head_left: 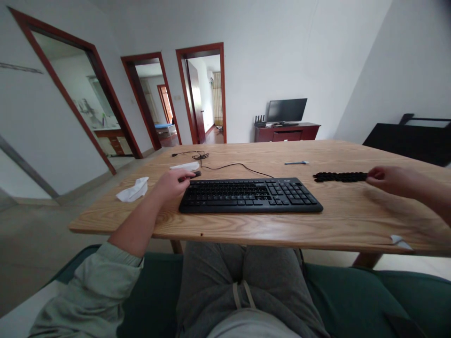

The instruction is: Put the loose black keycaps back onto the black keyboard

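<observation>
A black keyboard [250, 196] lies flat on the wooden table in front of me, with brighter square outlines among some keys right of its middle. By its upper left corner, my left hand [172, 184] is closed on a small dark object [195, 174] whose kind I cannot make out. To the right, small black pieces that look like keycaps [340, 177] lie in a long, narrow cluster. At the right end of this cluster my right hand [389, 179] has its fingertips pinched together; what is between them is hidden.
The keyboard's cable [232, 165] runs left to a coil. A crumpled tissue [134, 190] and a white strip [185, 166] lie at left. Beyond the keyboard is a blue-handled brush [296, 163]. A small white scrap [400, 242] sits by the table's front edge [246, 239].
</observation>
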A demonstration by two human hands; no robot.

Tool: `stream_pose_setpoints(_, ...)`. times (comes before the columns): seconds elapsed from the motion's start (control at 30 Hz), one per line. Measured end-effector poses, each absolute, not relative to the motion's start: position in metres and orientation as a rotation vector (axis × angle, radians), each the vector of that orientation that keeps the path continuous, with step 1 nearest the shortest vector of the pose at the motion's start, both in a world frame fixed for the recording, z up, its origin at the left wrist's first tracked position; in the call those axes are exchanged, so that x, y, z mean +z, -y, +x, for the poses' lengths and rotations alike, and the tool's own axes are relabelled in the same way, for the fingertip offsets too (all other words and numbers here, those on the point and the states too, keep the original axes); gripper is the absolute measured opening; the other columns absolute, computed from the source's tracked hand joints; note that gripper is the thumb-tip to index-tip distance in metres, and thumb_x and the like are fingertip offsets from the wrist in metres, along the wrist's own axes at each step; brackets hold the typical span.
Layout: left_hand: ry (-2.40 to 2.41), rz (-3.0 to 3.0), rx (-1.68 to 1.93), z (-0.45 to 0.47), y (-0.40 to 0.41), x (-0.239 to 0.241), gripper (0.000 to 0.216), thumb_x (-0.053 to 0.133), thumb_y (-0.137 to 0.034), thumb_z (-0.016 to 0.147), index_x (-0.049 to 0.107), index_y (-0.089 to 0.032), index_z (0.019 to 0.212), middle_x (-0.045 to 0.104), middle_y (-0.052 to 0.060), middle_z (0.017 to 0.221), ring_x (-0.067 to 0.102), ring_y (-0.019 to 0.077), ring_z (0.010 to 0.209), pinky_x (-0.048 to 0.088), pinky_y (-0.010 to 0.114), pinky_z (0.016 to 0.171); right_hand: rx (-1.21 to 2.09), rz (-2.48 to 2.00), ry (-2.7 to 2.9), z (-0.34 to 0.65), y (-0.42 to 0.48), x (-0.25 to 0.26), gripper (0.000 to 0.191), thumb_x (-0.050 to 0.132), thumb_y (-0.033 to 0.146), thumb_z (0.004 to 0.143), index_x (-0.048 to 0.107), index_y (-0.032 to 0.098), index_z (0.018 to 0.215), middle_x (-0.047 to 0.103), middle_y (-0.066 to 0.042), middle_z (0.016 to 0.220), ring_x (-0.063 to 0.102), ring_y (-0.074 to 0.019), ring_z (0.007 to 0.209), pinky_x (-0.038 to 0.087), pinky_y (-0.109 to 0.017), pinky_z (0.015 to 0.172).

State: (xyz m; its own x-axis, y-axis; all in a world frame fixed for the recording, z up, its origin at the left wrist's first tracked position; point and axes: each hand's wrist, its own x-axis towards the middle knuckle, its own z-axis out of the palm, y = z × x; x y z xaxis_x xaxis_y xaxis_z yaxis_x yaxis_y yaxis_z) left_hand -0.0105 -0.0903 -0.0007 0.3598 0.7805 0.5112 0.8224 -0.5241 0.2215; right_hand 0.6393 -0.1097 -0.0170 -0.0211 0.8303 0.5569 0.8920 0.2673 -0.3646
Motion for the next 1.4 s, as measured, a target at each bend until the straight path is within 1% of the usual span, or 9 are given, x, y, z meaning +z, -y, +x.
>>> stream_pose_setpoints(0.1,1.437,-2.654,-0.644,-0.013,0.091,-0.005,0.039,0.047,-0.014,0.078,0.073,-0.020,0.106,0.071,0.003,0.112,0.062,0.0197,0.107,0.045,0.034,0.102,-0.179,-1.782,1.794,0.585,0.095,0.003,0.023,0.050,0.053,0.073,0.061,0.032,0.070,0.062,-0.007,0.059,0.049,-0.0233,0.049,0.033,-0.041,0.055)
stream_pose_setpoints(0.2,1.366,-2.659,-0.514,-0.014,0.091,-0.011,0.045,0.044,-0.008,0.076,0.074,-0.021,0.107,0.070,0.003,0.115,0.060,0.0204,0.109,0.043,0.036,0.104,-0.126,-1.653,1.880,0.511,0.095,0.023,0.023,0.047,0.043,0.081,0.065,0.028,0.084,0.062,-0.005,0.062,0.046,-0.0182,0.049,0.036,-0.038,0.056)
stream_pose_setpoints(0.43,1.382,-2.563,-0.424,-0.012,0.085,-0.020,0.043,0.045,-0.008,0.079,0.076,-0.024,0.103,0.069,0.004,0.115,0.056,0.0238,0.111,0.040,0.043,0.105,0.531,-1.001,1.855,0.369,0.088,0.020,0.023,0.061,0.037,0.079,0.064,0.019,0.094,0.070,-0.008,0.095,0.061,-0.0177,0.079,0.046,-0.031,0.067)
stream_pose_setpoints(0.53,1.385,-2.493,-0.478,-0.011,0.085,-0.019,0.036,0.048,-0.010,0.079,0.077,-0.023,0.097,0.064,0.006,0.122,0.053,0.0255,0.117,0.037,0.046,0.108,0.749,-0.917,1.843,0.336,0.088,0.008,0.030,0.063,0.042,0.081,0.063,0.019,0.099,0.070,-0.007,0.092,0.058,-0.0143,0.070,0.042,-0.028,0.059)
stream_pose_setpoints(0.6,1.349,-2.526,-0.569,-0.005,0.089,-0.013,0.032,0.050,-0.013,0.080,0.076,-0.021,0.097,0.063,0.006,0.122,0.055,0.0234,0.115,0.039,0.042,0.106,0.840,-0.906,1.846,0.327,0.091,0.003,0.033,0.065,0.044,0.080,0.063,0.019,0.101,0.069,-0.005,0.087,0.055,-0.0127,0.066,0.040,-0.026,0.057)
stream_pose_setpoints(0.8,1.151,-2.734,-0.775,0.053,0.110,0.020,0.031,0.057,-0.027,0.086,0.067,-0.021,0.115,0.070,0.002,0.096,0.063,0.0144,0.080,0.049,0.027,0.077,1.083,-0.848,1.734,0.330,0.091,-0.005,0.040,0.073,0.048,0.074,0.062,0.020,0.100,0.060,0.001,0.074,0.046,-0.0086,0.057,0.034,-0.023,0.051)
stream_pose_setpoints(1.0,0.906,-2.805,-0.939,0.114,0.106,0.024,0.035,0.064,-0.036,0.084,0.064,-0.022,0.116,0.070,0.002,0.101,0.063,0.0136,0.078,0.048,0.026,0.074,1.096,-0.788,1.710,0.335,0.089,-0.009,0.034,0.074,0.048,0.074,0.062,0.018,0.085,0.053,0.003,0.070,0.040,-0.0068,0.055,0.030,-0.023,0.049)
stream_pose_setpoints(1.2,0.769,-2.812,-1.031,0.120,0.100,0.012,0.024,0.061,-0.028,0.087,0.066,-0.020,0.109,0.070,0.003,0.102,0.063,0.0147,0.090,0.048,0.026,0.080,1.079,-0.802,1.790,0.331,0.091,-0.011,0.039,0.066,0.055,0.079,0.066,0.017,0.091,0.054,0.002,0.067,0.038,-0.0073,0.053,0.028,-0.024,0.048)
stream_pose_setpoints(1.4,0.940,-2.913,-0.985,0.115,0.103,0.019,0.022,0.067,-0.032,0.082,0.071,-0.020,0.099,0.071,0.001,0.087,0.061,0.0124,0.071,0.045,0.025,0.068,0.989,-0.880,1.824,0.322,0.096,-0.012,0.043,0.065,0.058,0.078,0.061,0.017,0.088,0.055,0.003,0.063,0.039,-0.0078,0.052,0.027,-0.024,0.049)
